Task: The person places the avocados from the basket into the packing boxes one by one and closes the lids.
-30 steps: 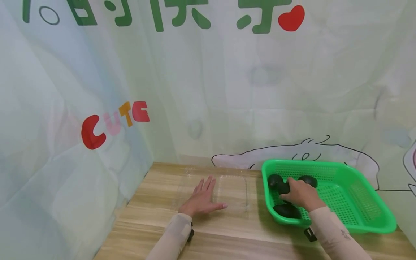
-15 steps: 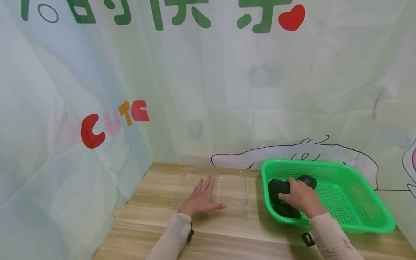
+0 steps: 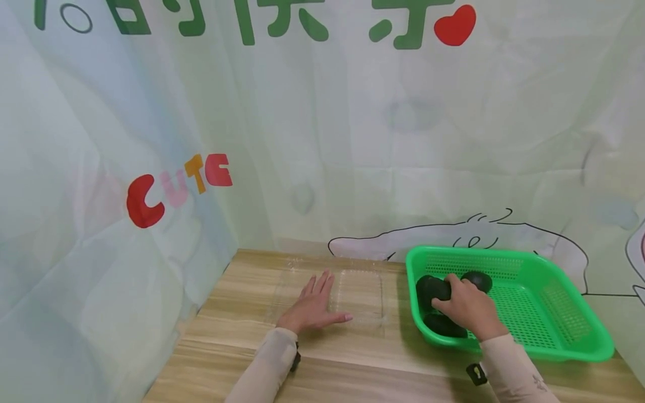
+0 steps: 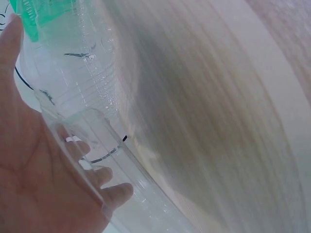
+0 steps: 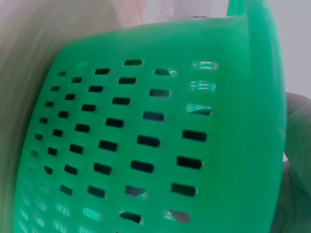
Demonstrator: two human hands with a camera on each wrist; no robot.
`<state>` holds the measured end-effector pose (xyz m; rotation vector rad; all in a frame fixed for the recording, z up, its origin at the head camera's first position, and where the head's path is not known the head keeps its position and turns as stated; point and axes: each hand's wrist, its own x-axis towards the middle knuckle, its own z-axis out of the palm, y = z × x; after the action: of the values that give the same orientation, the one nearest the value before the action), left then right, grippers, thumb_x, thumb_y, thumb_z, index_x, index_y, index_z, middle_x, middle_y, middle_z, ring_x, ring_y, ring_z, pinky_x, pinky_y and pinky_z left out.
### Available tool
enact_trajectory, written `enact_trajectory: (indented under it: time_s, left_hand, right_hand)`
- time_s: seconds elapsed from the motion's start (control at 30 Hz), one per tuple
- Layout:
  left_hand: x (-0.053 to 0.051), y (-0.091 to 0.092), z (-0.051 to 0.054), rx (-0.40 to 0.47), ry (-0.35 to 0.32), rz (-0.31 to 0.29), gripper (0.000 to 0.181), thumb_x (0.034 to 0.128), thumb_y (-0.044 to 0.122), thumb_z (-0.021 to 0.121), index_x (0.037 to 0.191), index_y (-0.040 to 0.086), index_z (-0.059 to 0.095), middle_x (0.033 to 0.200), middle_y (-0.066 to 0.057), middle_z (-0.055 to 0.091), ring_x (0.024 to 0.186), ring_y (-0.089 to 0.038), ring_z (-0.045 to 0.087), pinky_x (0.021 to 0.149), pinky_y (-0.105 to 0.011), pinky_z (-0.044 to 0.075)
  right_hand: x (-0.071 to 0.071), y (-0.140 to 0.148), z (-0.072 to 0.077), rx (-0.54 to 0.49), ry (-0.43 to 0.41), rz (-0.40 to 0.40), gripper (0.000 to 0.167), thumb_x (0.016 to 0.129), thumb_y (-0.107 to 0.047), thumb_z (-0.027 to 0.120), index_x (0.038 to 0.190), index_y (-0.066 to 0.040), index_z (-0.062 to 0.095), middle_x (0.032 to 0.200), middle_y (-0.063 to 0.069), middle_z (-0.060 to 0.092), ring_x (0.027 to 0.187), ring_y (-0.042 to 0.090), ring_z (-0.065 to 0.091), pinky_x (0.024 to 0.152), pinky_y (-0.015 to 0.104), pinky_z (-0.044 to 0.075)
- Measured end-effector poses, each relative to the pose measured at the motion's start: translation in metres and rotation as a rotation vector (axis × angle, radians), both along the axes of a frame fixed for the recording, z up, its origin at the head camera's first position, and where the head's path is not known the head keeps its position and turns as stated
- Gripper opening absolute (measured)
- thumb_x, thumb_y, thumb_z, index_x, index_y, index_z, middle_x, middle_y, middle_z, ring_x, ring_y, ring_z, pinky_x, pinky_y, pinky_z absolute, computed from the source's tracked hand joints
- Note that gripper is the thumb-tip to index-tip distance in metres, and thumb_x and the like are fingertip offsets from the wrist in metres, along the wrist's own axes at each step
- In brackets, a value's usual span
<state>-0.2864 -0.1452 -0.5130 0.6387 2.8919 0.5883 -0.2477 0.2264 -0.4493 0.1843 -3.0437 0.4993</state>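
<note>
Grasps a dark oval object (image 3: 439, 289) between the thumb and curled fingers of the right hand (image 3: 468, 305), inside a green plastic basket (image 3: 569, 291), at the end nearer the other hand. Cannot tell from here the exact outline between it and a further dark shape (image 3: 422, 294) right against it. Has two more dark pieces in the same basket: a far one (image 3: 476, 281) just beyond the knuckles, and a near one (image 3: 445, 326) by the wall closest to the body. Lays the left hand (image 3: 308, 308), released, with fingers straight and thumb out toward the basket, over a clear plastic container (image 3: 360, 296) on the wooden bench (image 3: 342, 364), just beside the basket. Shows from the left wrist some of these fingers through the see-through plastic. Sees from the right wrist mostly slotted basket wall, with only part of the hand past the rim and the grip hidden. Wears pale sleeves (image 3: 267, 361). Faces a pale printed curtain (image 3: 302, 112) with a red heart (image 3: 455, 25) and coloured letters (image 3: 175, 198) spelling CUTE.
</note>
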Motion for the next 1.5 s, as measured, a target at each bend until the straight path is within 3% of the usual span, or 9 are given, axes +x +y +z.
enact_trajectory:
  time_s: [0.67, 1.07, 1.27, 1.5]
  left_hand:
    - [0.0, -0.001, -0.002, 0.003, -0.005, 0.001, 0.118, 0.084, 0.079, 0.058, 0.162, 0.002, 0.015, 0.17, -0.017, 0.009, 0.154, -0.045, 0.009, 0.125, -0.055, 0.012]
    - [0.001, -0.001, -0.001, 0.017, -0.007, 0.003, 0.119, 0.0832, 0.08, 0.058, 0.162, 0.003, 0.015, 0.17, -0.016, 0.008, 0.154, -0.046, 0.008, 0.125, -0.054, 0.012]
    - [0.001, 0.0, 0.0, 0.008, -0.01, 0.009, 0.117, 0.0836, 0.079, 0.059, 0.163, 0.004, 0.015, 0.17, -0.016, 0.008, 0.154, -0.046, 0.009, 0.125, -0.055, 0.013]
    - [0.001, -0.001, -0.002, 0.001, -0.004, 0.001, 0.118, 0.0836, 0.079, 0.059, 0.162, 0.003, 0.016, 0.17, -0.017, 0.009, 0.154, -0.046, 0.009, 0.125, -0.055, 0.014]
  right_hand:
    - [0.007, -0.011, 0.003, -0.068, 0.047, -0.063, 0.068, 0.09, -0.043, 0.069, 0.137, 0.003, 0.052, 0.115, 0.03, 0.062, 0.087, 0.04, 0.066, 0.061, 0.055, 0.053]
    - [0.006, -0.028, 0.002, -0.115, 0.189, -0.085, 0.061, 0.087, -0.041, 0.071, 0.132, -0.002, 0.057, 0.101, 0.023, 0.064, 0.077, 0.03, 0.062, 0.055, 0.046, 0.05]
    - [0.007, -0.039, 0.003, -0.124, 0.232, -0.076, 0.06, 0.087, -0.038, 0.072, 0.133, -0.002, 0.058, 0.104, 0.024, 0.065, 0.079, 0.032, 0.063, 0.059, 0.051, 0.053]
    - [0.007, -0.053, 0.005, -0.141, 0.268, -0.062, 0.059, 0.086, -0.038, 0.074, 0.133, -0.004, 0.059, 0.105, 0.023, 0.065, 0.075, 0.029, 0.062, 0.057, 0.047, 0.052]
